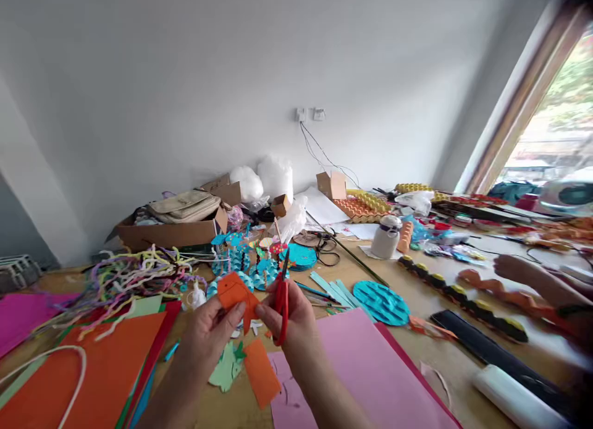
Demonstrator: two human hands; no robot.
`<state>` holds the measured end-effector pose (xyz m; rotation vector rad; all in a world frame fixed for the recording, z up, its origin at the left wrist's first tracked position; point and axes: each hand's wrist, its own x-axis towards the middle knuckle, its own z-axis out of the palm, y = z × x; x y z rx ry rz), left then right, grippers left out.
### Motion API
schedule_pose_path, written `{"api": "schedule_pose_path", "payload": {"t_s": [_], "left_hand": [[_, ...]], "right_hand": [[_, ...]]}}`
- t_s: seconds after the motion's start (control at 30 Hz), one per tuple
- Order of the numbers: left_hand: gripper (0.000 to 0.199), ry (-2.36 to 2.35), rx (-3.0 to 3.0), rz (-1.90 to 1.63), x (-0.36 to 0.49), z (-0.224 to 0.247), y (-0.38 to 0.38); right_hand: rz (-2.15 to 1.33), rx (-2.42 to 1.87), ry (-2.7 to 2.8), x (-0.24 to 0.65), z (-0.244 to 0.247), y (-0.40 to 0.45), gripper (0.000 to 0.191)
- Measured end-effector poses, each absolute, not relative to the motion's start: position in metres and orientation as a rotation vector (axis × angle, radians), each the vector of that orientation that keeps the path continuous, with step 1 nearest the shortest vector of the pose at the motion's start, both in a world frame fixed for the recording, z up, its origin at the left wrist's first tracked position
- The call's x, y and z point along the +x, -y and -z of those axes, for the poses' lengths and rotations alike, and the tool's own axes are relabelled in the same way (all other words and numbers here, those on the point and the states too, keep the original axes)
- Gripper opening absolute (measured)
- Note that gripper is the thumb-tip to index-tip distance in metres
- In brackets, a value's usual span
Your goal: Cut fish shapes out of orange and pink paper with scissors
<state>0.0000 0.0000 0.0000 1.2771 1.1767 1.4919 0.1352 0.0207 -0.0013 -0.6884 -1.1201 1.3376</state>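
My left hand [210,330] pinches an orange paper cutout [231,293] that looks like a fish, with a dark dot near its left end. With scissors [284,305] held in it, blades pointing up and away, my right hand [294,318] also touches the cutout's right end with its fingertips. The scissors have red handles and dark blades. Below my hands lie an orange paper rectangle [262,373] and pale green paper cutouts [227,366]. A pink sheet [365,367] with drawn marks extends under my right forearm.
Orange sheets [92,361] are stacked at left, near tangled pipe cleaners [143,274]. Behind my hands stand blue egg-carton pieces [231,259] with small decorations. A blue disc [380,302] and black-yellow egg-carton strip [463,299] lie right. Another person's hand [519,271] reaches in there.
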Motion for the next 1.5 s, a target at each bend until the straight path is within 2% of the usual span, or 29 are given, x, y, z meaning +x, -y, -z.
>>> {"api": "schedule_pose_path", "payload": {"t_s": [0.13,0.3,0.47,0.6,0.7,0.9,1.17,1.5], "left_hand": [[0.016,-1.124,1.182,-1.432,-0.001,-0.007,0.001],[0.014,-1.047,1.033,-1.522,-0.003,-0.003,-0.001],[0.02,-1.084,1.166,-1.521,-0.003,-0.005,0.003],[0.014,-1.135,1.24,-1.367,-0.001,-0.009,0.006],[0.013,-1.205,1.195,-1.418,-0.004,-0.012,0.008],[0.016,-1.24,1.166,-1.572,-0.016,-0.018,0.015],[0.015,-1.185,1.073,-1.615,-0.018,-0.023,0.017],[0.017,-1.091,1.041,-1.478,-0.018,-0.02,0.017]], "right_hand": [[-1.351,-0.703,1.144,0.135,0.005,-0.017,0.039],[-1.394,-0.741,1.209,0.132,0.009,-0.016,0.037],[-1.355,-0.753,1.194,0.131,0.01,-0.014,0.035],[-1.349,-0.75,1.19,0.131,0.008,-0.013,0.035],[-1.371,-0.768,1.225,0.131,0.007,-0.012,0.035],[-1.276,-0.955,1.571,0.141,0.0,-0.002,0.016],[-1.203,-1.047,1.957,0.158,-0.003,0.016,0.023],[-1.366,-1.04,1.973,0.16,-0.011,0.016,0.023]]}}
